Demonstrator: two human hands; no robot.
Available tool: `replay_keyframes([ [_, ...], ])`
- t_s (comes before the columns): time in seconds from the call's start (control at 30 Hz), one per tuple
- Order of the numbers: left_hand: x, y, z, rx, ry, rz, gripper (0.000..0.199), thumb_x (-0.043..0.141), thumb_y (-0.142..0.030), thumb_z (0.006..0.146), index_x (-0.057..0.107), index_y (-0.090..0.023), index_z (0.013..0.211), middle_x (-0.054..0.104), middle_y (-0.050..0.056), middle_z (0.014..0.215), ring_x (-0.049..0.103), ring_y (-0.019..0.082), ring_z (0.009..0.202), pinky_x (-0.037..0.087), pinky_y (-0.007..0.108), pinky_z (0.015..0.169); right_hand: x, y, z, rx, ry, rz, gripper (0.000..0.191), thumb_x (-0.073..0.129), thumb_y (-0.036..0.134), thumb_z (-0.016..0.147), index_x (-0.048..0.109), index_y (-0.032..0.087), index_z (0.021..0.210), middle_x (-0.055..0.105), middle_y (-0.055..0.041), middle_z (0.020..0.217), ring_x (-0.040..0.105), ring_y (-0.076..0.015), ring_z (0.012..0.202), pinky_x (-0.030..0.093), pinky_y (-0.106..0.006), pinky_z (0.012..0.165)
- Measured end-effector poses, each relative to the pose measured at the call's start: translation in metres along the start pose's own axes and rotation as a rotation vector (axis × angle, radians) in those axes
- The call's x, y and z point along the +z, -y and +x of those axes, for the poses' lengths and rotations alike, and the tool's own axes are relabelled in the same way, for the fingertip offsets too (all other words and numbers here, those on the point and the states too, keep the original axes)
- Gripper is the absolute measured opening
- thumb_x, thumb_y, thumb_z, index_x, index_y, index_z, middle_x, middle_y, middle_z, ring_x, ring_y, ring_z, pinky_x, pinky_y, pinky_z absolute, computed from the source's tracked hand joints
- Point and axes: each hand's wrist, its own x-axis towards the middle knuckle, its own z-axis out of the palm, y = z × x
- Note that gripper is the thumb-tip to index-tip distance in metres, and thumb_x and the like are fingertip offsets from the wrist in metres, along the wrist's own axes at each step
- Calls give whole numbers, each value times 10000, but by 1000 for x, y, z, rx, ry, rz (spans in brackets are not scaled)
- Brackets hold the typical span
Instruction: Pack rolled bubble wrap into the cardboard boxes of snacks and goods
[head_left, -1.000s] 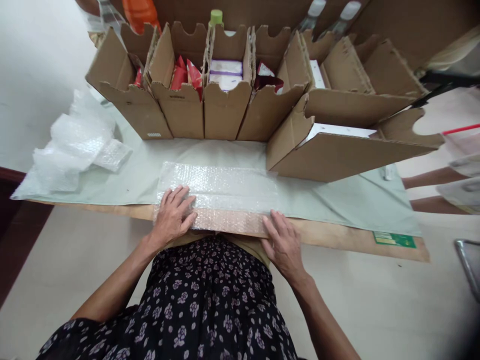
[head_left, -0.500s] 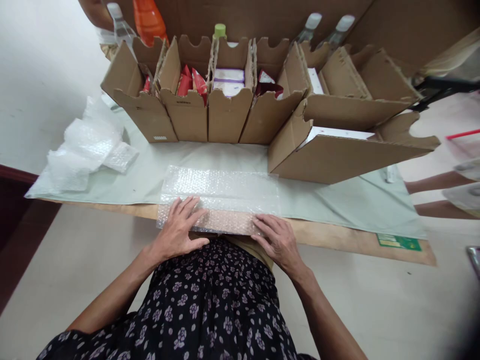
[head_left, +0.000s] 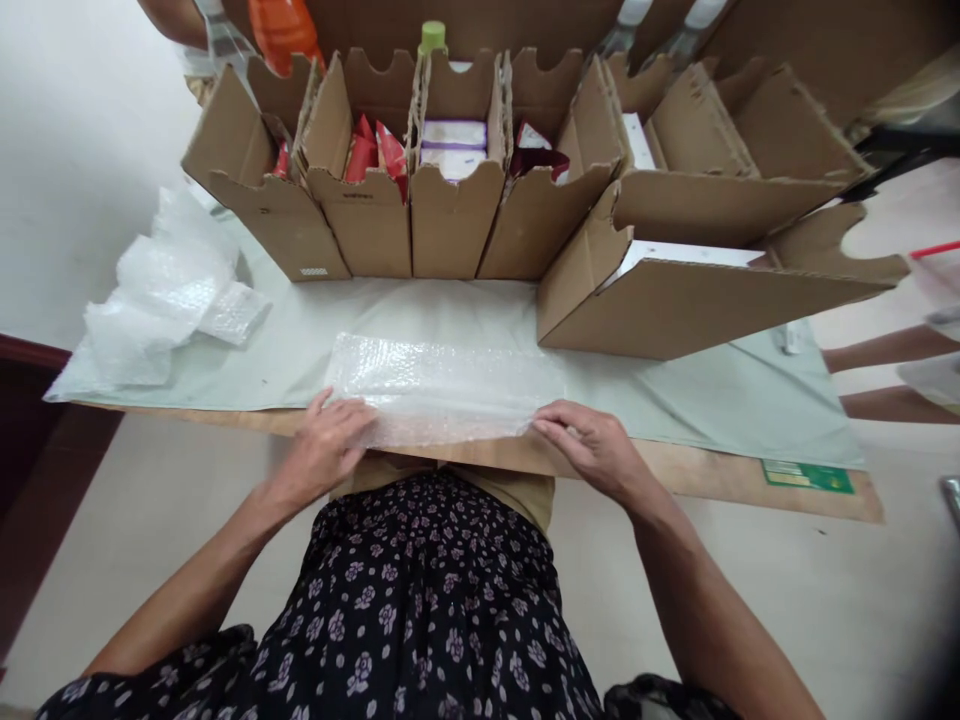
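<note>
A clear sheet of bubble wrap lies on the pale green cloth in front of me, its near edge by the table's front edge. My right hand pinches the near right corner between thumb and fingertips. At the near left corner, my left hand is closed on the sheet, fingers on top and thumb low; it is slightly blurred. A loose heap of bubble wrap rests at the left end of the table.
Several cardboard bins stand along the back, some holding red packets and white-purple packs. A wide cardboard bin juts forward at right. Bottles stand behind, one orange. A green card lies at the front right edge. Another person's legs show at right.
Both hands have gone from lying flat on the bubble wrap to gripping its near corners, farther apart. The sheet's near edge has shifted away from my body, baring the wooden table edge.
</note>
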Motion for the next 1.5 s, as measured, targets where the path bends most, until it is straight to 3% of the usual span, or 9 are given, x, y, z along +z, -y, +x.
replay_keyframes([
  [0.17, -31, 20, 30, -340, -37, -147, 293, 554, -394, 917, 780, -217, 977, 826, 57, 979, 762, 253, 907, 584, 393, 959, -29, -21, 13, 205, -6, 317, 458, 697, 630, 881, 768, 242, 1114, 798, -76, 997, 747, -261, 952, 591, -386, 864],
  [0.37, -33, 27, 69, -557, 7, -227, 338, 554, -484, 817, 754, -216, 864, 776, 25, 813, 691, 211, 719, 549, 311, 764, -35, -45, -15, 164, 41, 502, 921, 839, 710, 712, 554, 336, 1504, 679, -98, 1431, 641, -314, 1320, 521, -453, 1100],
  [0.5, -31, 35, 79, -632, 34, -283, 397, 593, -535, 778, 753, -207, 934, 763, 36, 830, 691, 225, 745, 550, 326, 759, -14, -48, -14, 309, -138, 404, 669, 869, 526, 754, 677, 262, 1338, 783, -91, 1148, 731, -263, 1072, 578, -412, 959],
  [0.67, -38, 47, 74, -682, 46, -478, 881, 728, -581, 704, 550, -164, 1459, 758, 70, 959, 708, 260, 889, 567, 348, 763, 9, -58, 8, 422, -357, 349, 387, 742, 517, 797, 747, 182, 990, 695, -21, 743, 615, -167, 653, 509, -303, 615],
  [0.9, -22, 54, 65, -727, 50, -303, 752, 589, -499, 787, 555, -163, 1459, 681, 22, 855, 633, 204, 727, 535, 352, 745, 9, -50, 12, 518, -360, -95, 474, 660, 487, 810, 748, 169, 1151, 720, -43, 820, 632, -197, 697, 536, -377, 773],
  [1.13, -21, 45, 70, -772, 126, 107, 683, 608, -506, 845, 552, -165, 1434, 746, 123, 1102, 704, 329, 994, 543, 433, 865, 0, -50, 31, 615, -274, -363, 583, 621, 589, 809, 724, 178, 1209, 755, -106, 994, 656, -257, 783, 498, -396, 748],
  [1.33, -16, 39, 68, -695, 180, 81, 547, 569, -386, 853, 597, -200, 1366, 729, 41, 835, 699, 277, 818, 509, 348, 742, 4, -44, 48, 547, -191, -192, 268, 694, 474, 748, 690, 221, 838, 634, -6, 678, 559, -190, 637, 401, -305, 618],
  [1.43, -19, 42, 63, -610, 117, -31, 554, 566, -377, 844, 595, -196, 1366, 692, 14, 811, 669, 237, 752, 509, 330, 740, -1, -34, 27, 430, -265, 35, 289, 692, 478, 793, 576, 228, 707, 571, 18, 640, 515, -150, 599, 398, -278, 573],
  [1.5, -24, 45, 68, -552, 40, -57, 543, 552, -343, 854, 592, -202, 1377, 688, 18, 857, 665, 226, 777, 522, 330, 781, -2, -22, 6, 408, -325, 176, 266, 709, 475, 819, 611, 228, 806, 611, 13, 689, 544, -148, 609, 429, -272, 559],
])
